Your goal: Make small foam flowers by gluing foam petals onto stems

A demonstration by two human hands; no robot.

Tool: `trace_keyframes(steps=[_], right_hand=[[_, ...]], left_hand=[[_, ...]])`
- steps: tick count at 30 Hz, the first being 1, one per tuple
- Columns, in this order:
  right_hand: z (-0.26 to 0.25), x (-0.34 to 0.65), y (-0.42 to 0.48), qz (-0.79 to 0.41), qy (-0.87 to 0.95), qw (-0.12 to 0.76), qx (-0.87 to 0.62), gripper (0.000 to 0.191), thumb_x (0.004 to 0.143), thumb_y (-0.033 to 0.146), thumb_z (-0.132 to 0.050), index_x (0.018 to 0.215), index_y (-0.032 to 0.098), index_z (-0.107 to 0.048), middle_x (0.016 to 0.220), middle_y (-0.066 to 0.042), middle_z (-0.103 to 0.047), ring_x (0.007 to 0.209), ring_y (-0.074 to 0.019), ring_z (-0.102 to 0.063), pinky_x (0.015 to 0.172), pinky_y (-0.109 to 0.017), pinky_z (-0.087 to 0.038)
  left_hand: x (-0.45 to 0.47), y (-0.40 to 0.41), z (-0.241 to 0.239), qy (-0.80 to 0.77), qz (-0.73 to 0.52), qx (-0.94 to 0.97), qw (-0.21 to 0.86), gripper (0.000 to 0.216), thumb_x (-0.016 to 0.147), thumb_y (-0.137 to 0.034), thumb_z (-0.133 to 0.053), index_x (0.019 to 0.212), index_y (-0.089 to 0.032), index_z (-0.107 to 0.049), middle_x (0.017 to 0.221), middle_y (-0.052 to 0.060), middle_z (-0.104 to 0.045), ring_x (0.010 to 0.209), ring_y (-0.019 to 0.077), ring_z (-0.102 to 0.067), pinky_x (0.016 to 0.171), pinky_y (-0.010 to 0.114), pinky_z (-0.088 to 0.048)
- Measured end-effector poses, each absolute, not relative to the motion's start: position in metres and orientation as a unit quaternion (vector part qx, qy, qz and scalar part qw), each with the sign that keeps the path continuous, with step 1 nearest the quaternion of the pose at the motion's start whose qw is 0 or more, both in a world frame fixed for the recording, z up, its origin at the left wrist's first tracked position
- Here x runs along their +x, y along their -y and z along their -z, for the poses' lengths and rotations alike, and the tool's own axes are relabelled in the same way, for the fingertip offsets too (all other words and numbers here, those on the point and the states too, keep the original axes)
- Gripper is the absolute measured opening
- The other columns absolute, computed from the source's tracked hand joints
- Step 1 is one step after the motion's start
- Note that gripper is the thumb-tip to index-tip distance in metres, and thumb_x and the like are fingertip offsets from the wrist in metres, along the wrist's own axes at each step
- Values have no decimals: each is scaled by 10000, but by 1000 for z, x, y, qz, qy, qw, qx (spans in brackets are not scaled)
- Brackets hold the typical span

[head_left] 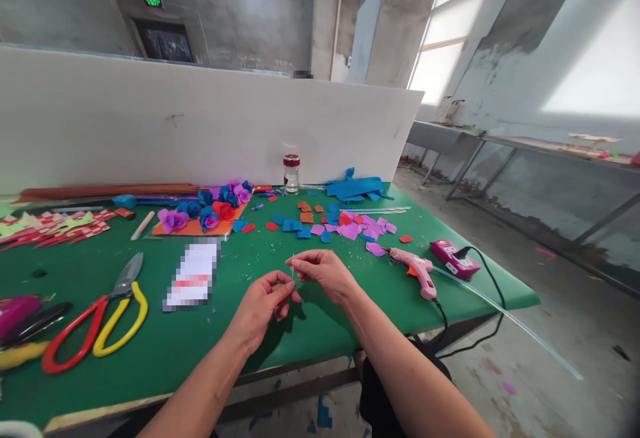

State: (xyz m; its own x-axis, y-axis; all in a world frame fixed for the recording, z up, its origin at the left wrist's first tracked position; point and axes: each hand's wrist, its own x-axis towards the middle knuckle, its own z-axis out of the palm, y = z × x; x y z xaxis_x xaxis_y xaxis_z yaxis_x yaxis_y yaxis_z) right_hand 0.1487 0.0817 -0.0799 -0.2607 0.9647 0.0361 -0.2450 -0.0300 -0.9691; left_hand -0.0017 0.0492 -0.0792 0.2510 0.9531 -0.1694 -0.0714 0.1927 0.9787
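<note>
Near the table's front edge, my left hand (267, 301) pinches the lower end of a thin pale stick (293, 267). My right hand (323, 273) has its fingertips closed on the same stick higher up; its exact material is too small to make out. Beyond my hands lie loose blue, purple, red and brown paper petals (370, 230). A pink hot glue gun (414, 270) rests to the right with a long clear glue stick (505, 311) out of its back. Finished paper flowers (207, 211) sit at the back left on an orange sheet.
Scissors (120, 305) with red and yellow handles lie on the left of the green table (240, 331). A pink power socket (454, 259) with a black cord stands at the right edge. A red-lidded jar (291, 175) is before the white partition (225, 125).
</note>
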Motion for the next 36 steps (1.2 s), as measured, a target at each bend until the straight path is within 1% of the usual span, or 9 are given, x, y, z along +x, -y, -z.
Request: trace_keyframes(steps=[4, 8, 12, 15, 18, 22, 28, 32, 36], right_hand=[[81, 154, -88, -627, 445, 514, -381, 339, 561, 417, -834, 743, 155, -720, 680, -7, -672, 567, -84, -558, 569, -220, -442], [79, 167, -93, -643, 361, 549, -392, 365, 514, 397, -859, 733, 153, -700, 687, -6, -683, 558, -70, -569, 547, -196, -443], [80, 166, -88, -642, 391, 532, -390, 346, 543, 389, -850, 736, 141, -703, 681, -10, -684, 558, -71, -576, 557, -199, -448], [82, 158, -81, -626, 434, 526, -378, 327, 582, 403, -829, 739, 142, -709, 680, -15, -687, 570, -77, -582, 578, -209, -451], [81, 156, -74, -626, 439, 527, -372, 342, 584, 399, -829, 784, 143, -720, 711, -28, -705, 589, -85, -597, 612, -225, -464], [79, 161, -69, -644, 423, 524, -362, 414, 551, 359, -852, 880, 150, -714, 778, -47, -730, 646, -113, -642, 640, -239, -487], [78, 160, -67, -615, 417, 543, -390, 356, 575, 430, -820, 715, 135, -676, 702, -44, -711, 576, -108, -621, 552, -219, -477], [75, 158, -68, -584, 435, 548, -413, 369, 575, 466, -803, 679, 139, -668, 671, -41, -703, 549, -108, -607, 518, -218, -460], [72, 158, -68, -556, 451, 547, -433, 347, 594, 468, -777, 658, 146, -664, 642, -32, -693, 536, -107, -598, 513, -220, -454]], left_hand=[[-5, -49, 77, -453, -406, 481, 632, 295, 679, -419, -716, 740, -179, -556, 613, -13, -645, 402, 59, -410, 414, 192, -273], [-16, -53, 73, -470, -344, 501, 641, 276, 661, -386, -732, 695, -160, -579, 593, 20, -657, 401, 68, -451, 406, 191, -269], [-15, -55, 70, -481, -400, 494, 605, 332, 713, -470, -683, 781, -149, -628, 753, 68, -702, 497, 94, -530, 440, 199, -327], [-7, -55, 72, -475, -406, 507, 593, 348, 713, -485, -688, 783, -147, -643, 702, 52, -682, 474, 87, -485, 426, 199, -295], [-2, -54, 75, -488, -424, 529, 550, 312, 704, -456, -705, 749, -153, -649, 611, 16, -644, 446, 73, -426, 421, 194, -268], [-1, -55, 79, -497, -424, 558, 512, 301, 718, -459, -689, 762, -162, -672, 621, 16, -657, 456, 85, -439, 424, 202, -281], [2, -52, 79, -527, -417, 631, 387, 261, 757, -437, -626, 756, -184, -690, 640, 9, -691, 483, 108, -492, 480, 216, -379], [5, -48, 81, -553, -417, 662, 286, 206, 768, -390, -594, 768, -216, -704, 680, -5, -713, 528, 130, -552, 543, 231, -430], [5, -46, 84, -563, -408, 670, 259, 203, 778, -391, -582, 791, -231, -705, 680, -15, -713, 536, 139, -575, 547, 232, -435]])
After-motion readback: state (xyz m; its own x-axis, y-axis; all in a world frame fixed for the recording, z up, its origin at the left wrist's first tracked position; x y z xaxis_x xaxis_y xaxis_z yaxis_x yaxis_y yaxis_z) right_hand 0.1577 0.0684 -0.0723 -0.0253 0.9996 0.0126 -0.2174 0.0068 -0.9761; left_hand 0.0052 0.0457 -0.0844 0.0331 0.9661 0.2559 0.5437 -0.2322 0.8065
